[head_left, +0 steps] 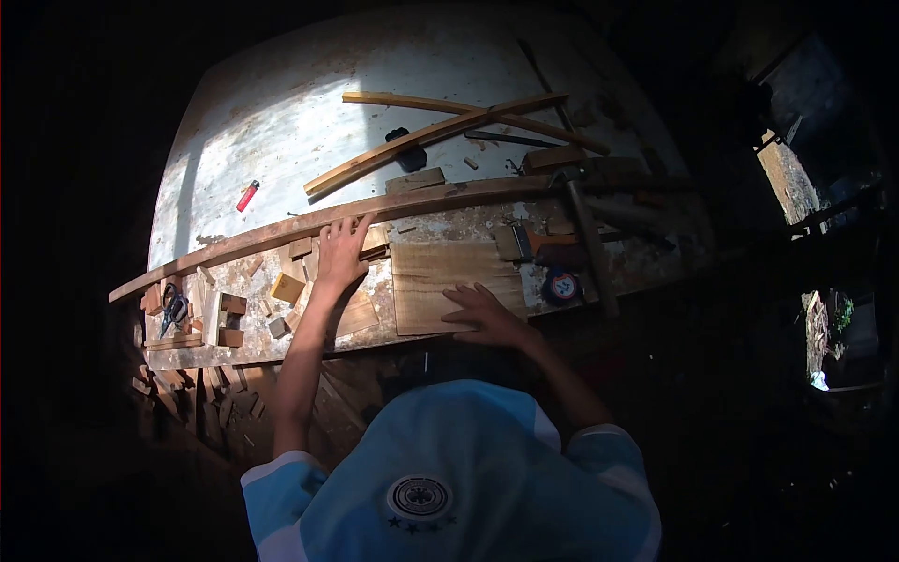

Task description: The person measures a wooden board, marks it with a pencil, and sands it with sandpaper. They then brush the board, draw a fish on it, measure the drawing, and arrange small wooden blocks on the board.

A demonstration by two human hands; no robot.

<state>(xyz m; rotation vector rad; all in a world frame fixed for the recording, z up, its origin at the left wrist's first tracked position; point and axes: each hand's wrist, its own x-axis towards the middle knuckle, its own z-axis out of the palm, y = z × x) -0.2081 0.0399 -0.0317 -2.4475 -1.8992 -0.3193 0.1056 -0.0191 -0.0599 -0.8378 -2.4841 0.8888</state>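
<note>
My right hand [487, 318] lies flat, fingers apart, on a thin rectangular wooden board [440, 272] near the front edge of the workbench. Off to its left, my left hand [341, 255] reaches forward with its fingers spread, fingertips right at a long wooden batten [243, 245] that runs across the bench. Small wood pieces [375, 242] show beside that hand, partly covered by it. Below its wrist rests another flat piece of wood [356, 317]. A blue tape measure [562, 286] sits just right of the board.
Scissors [171, 307] and wood offcuts [225, 318] crowd the left end. At right lies a hammer [590, 239], near a flat-bladed tool [522, 244]. Beyond the batten are crossed wooden strips [440, 140], a black object [405, 148] and a red lighter [247, 196].
</note>
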